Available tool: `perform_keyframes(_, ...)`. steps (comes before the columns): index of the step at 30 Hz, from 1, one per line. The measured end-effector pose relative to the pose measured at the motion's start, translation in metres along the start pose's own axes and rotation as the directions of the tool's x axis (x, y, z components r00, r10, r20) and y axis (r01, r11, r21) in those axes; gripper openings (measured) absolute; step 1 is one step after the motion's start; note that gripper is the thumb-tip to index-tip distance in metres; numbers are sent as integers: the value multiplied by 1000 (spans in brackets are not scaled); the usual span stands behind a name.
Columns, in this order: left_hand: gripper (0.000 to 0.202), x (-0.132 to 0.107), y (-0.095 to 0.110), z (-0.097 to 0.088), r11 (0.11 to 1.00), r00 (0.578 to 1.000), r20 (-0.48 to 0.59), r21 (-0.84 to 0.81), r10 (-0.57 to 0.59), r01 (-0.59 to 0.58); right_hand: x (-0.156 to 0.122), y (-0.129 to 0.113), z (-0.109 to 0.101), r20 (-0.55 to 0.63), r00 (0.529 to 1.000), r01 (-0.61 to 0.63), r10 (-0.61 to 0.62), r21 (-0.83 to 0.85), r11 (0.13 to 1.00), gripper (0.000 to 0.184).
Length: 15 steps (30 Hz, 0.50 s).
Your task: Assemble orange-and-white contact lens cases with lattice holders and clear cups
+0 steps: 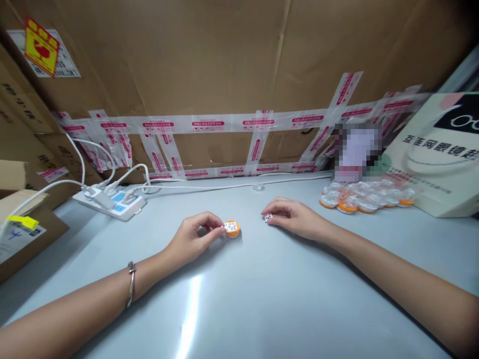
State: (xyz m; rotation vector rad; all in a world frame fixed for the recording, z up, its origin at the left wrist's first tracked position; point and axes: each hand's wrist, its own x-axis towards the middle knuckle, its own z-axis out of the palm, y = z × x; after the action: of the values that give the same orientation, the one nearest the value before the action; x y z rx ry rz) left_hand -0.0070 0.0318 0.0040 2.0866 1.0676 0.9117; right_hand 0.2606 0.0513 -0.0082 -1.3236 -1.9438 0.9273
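My left hand [200,232] pinches the edge of a small round orange piece [232,229] with a white, hole-patterned top, just above or on the grey table [224,294]. A little to the right, my right hand [290,215] holds a small white piece with dark openings [267,217] between thumb and fingertips. The two pieces are apart from each other. A metal bangle [130,284] sits on my left wrist. What exactly the small pieces are, I cannot make out.
Several clear-and-orange round pieces [368,195] lie grouped at the back right, by a white box with black print [430,159]. A white power strip [112,202] with plugged-in cables stands back left, near an open carton [37,239]. Behind rises a large taped cardboard box [209,65].
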Motion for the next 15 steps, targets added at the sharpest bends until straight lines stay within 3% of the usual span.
perform_keyframes(3, 14, -1, 1, 0, 1000, 1000, 12, 13, 18, -19, -1, -2, 5, -77, 997, -5, 4, -15, 1000, 18)
perform_keyframes(8, 12, 0, 0, 1, 999, 999, 17, 17, 48, -48, -4, -18, 24, -184, 980, -40, 81, 216, 976, 26)
perform_keyframes(11, 11, 0, -1, 1, 999, 999, 12, -13, 35, -35, -6, -31, 41, -256, 967, 98, -10, 332, 938, 27)
perform_keyframes(15, 8, 0, -1, 1, 996, 999, 13, -84, 42, -41, -8, -40, 57, -268, 950, 246, -159, 333, 910, 18)
